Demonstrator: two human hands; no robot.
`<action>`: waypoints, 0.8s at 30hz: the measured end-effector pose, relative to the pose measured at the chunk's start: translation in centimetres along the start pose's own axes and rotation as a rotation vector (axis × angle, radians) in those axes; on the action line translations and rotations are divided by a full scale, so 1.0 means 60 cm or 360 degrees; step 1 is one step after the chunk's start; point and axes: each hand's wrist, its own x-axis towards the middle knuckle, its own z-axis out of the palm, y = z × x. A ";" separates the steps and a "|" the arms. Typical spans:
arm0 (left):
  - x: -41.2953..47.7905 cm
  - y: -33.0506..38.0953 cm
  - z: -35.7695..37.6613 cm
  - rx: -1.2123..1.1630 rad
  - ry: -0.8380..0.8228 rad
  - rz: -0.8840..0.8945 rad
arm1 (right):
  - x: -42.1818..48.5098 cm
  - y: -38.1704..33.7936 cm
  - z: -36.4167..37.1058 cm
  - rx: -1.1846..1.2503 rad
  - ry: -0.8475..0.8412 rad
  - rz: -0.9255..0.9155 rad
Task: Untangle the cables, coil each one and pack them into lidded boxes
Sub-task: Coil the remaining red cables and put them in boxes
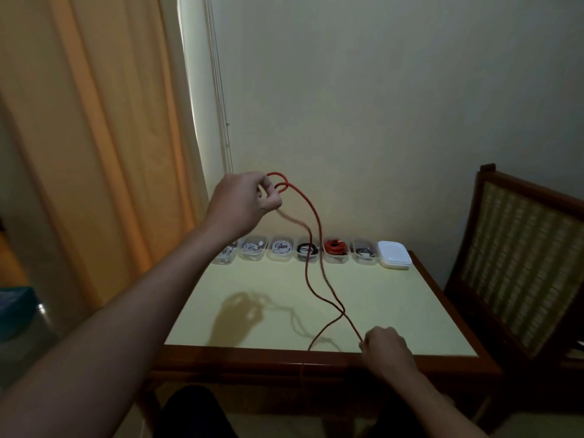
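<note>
Red cable [343,311], thin: our left grip [246,200] pinches two loops overhead; right grip [387,346] pinches one strand at the desk [395,295] near edge.

No readable text, label, brand, number or sign is showing anywhere; the clear boxes [311,252] and the white lids [395,254] are showing none.

Your left forearm [177,267] hides part of the leftmost box [225,256] at the counter's [395,305] far edge. Below your left hand [241,202], one red cable [317,222] strand is blurred; past the near edge it fades into shadow.
</note>
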 end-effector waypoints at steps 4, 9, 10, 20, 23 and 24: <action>-0.007 0.012 0.010 -0.0017 -0.0045 0.0046 | -0.003 -0.010 -0.026 0.0430 0.0169 -0.0150; -0.011 0.028 0.019 -0.0052 -0.0094 0.0060 | -0.034 -0.080 -0.111 0.1124 0.0437 -0.0367; -0.012 0.033 0.020 -0.0056 -0.0104 0.0060 | -0.039 -0.094 -0.126 0.1206 0.0520 -0.0401; -0.022 0.068 0.021 -0.0147 -0.0233 0.0104 | -0.048 -0.197 -0.213 0.1364 0.1171 -0.0657; -0.025 0.072 0.017 -0.0221 -0.0338 0.0065 | -0.030 -0.202 -0.220 0.1540 0.0944 -0.0569; -0.027 0.073 0.016 -0.0260 -0.0375 0.0049 | -0.026 -0.202 -0.223 0.1568 0.0884 -0.0566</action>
